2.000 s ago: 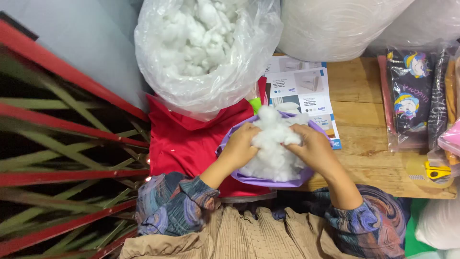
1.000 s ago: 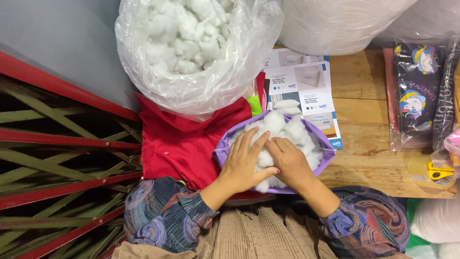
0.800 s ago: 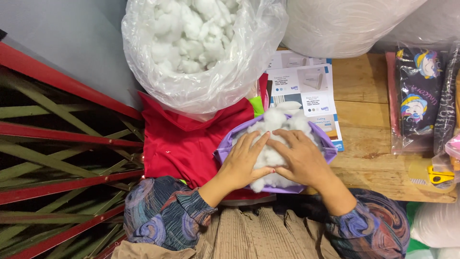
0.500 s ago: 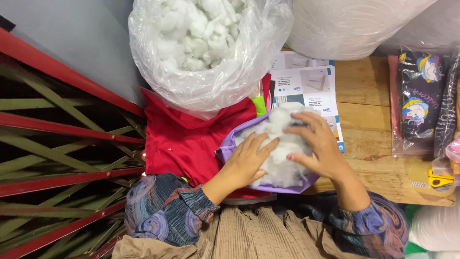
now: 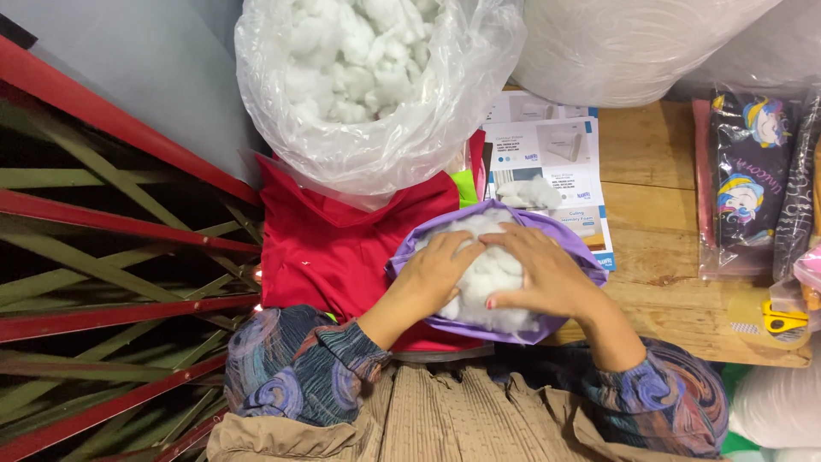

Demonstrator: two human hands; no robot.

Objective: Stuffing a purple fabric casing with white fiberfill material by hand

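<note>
**Two hands pressed on white stuffing inside a purple cover**

Two hands lay flat on a mound of white stuffing [image 5: 489,275] that filled the open mouth of a purple fabric cover [image 5: 571,248]. The cover sat at the near edge of the wooden table [image 5: 658,231], directly in front of the person, partly over a red cloth [image 5: 333,248]. The stuffing lay directly beneath the fingers of both hands, bulging up between them; its long axis ran roughly left to right across the cover's opening. The left hand [image 5: 434,272] rested on the left half of the mound, fingers spread and extended, gripping nothing. The right hand [image 5: 540,275] covered the right half, fingers likewise splayed and pressed down, its fingertips touching those of the left near the far rim. Neither hand was clearly nearer; both were in contact with the stuffing.

A small loose tuft of stuffing [image 5: 532,192] lay on the printed leaflet [image 5: 547,154] just beyond the cover. A large clear plastic bag [image 5: 376,94] of the same white filling stood behind the red cloth. To the right lay packaged patterned cases [image 5: 748,171] and a yellow-handled tool [image 5: 782,318], well apart from the hands. Red and green slats [image 5: 120,282] occupied the left.
</note>
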